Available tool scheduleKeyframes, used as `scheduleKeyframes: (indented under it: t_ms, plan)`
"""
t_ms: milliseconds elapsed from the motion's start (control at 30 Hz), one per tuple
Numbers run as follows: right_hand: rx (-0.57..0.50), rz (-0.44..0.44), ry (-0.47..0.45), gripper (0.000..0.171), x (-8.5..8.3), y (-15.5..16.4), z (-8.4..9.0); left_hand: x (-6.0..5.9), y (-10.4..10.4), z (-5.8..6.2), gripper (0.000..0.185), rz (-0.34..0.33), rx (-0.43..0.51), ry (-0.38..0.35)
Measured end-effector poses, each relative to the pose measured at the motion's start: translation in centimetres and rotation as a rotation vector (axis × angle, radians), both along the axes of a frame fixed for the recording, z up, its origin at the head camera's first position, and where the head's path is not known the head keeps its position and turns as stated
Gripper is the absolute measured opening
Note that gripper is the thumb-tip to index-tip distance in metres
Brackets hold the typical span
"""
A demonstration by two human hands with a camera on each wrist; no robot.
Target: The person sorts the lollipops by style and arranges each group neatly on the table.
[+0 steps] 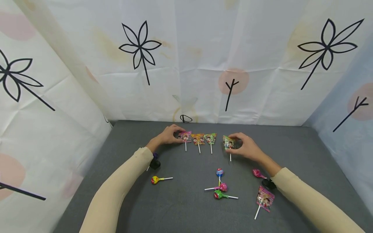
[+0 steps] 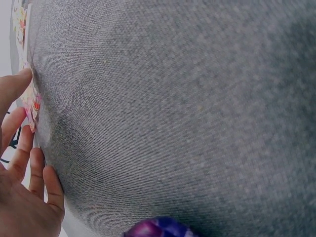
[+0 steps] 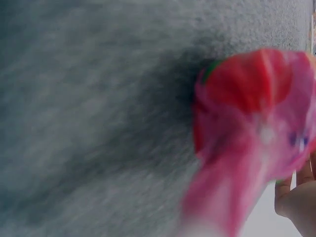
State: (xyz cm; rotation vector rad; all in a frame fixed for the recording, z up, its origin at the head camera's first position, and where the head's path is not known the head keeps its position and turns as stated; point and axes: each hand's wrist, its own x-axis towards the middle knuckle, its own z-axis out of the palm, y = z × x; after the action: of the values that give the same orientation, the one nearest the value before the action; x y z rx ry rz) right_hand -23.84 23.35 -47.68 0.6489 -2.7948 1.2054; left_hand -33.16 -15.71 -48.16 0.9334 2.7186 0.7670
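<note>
My right hand (image 1: 244, 146) pinches a flat-wrapped lollipop (image 1: 228, 142) in a green printed packet between thumb and fingers, its white stick pointing toward me. The left hand (image 1: 169, 135) rests at the left edge of a pink-packet lollipop (image 1: 188, 137), thumb and fingertips touching it with the fingers fairly straight. To the right of that one, an orange-packet lollipop (image 1: 198, 139) and a green-packet lollipop (image 1: 210, 138) lie in the same row, sticks toward me. A gap separates this row from the lollipop in my right hand.
Ball lollipops lie nearer: yellow (image 1: 155, 180), blue (image 1: 220, 172), pink (image 1: 223, 187) and green (image 1: 217, 194). By my right forearm are a pink-wrapped lollipop (image 3: 256, 108) and another pink-packet lollipop (image 1: 265, 199). A purple lollipop (image 1: 155, 156) sits beside my left wrist. Printed curtains enclose the grey table (image 1: 186, 216).
</note>
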Motion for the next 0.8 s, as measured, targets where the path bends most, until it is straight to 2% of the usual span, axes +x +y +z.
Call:
scheduleKeyframes:
  t_ms: [167, 800]
  plan:
    - [0.026, -0.028, 0.000, 0.059, -0.7, -0.8, 0.0, 0.1, 0.0, 0.1, 0.051, 0.004, 0.006, -0.009]
    - [0.063, -0.045, -0.030, 0.060, -2.5, -2.7, -0.6, 0.3, -0.1, 0.2, 0.051, 0.010, 0.025, -0.015]
